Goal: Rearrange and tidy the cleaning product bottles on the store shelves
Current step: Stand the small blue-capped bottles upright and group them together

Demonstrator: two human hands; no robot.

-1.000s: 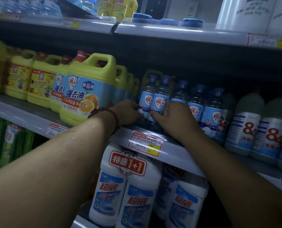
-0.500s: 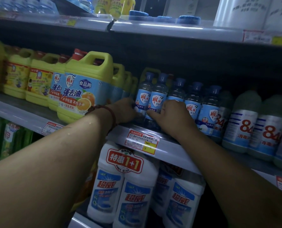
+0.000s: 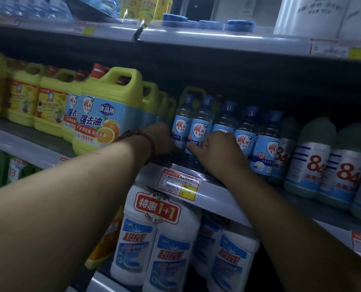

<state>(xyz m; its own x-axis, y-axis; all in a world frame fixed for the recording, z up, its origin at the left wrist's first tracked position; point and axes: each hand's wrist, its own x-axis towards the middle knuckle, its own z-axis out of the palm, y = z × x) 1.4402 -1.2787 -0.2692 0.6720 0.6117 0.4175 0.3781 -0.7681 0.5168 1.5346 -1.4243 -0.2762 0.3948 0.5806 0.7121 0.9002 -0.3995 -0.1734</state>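
Observation:
A row of small clear bottles with blue caps and blue labels [image 3: 245,131] stands at the front of the middle shelf [image 3: 213,192]. My left hand [image 3: 161,140], a red cord on its wrist, grips the base of the leftmost small bottle [image 3: 180,121]; its fingertips are hidden behind the bottle. My right hand [image 3: 217,152] covers the lower parts of the second bottle [image 3: 201,123] and the third. Its thumb lies on the second bottle's label and its fingers are curled.
Large yellow-green jugs [image 3: 110,110] crowd the shelf just left of my left hand. White "84" bottles [image 3: 310,161] stand to the right. White twin-pack bottles [image 3: 156,239] fill the shelf below. The upper shelf [image 3: 217,39] hangs low above the bottle caps.
Both hands have stayed at the bases of the same small bottles. Only the view has shifted slightly.

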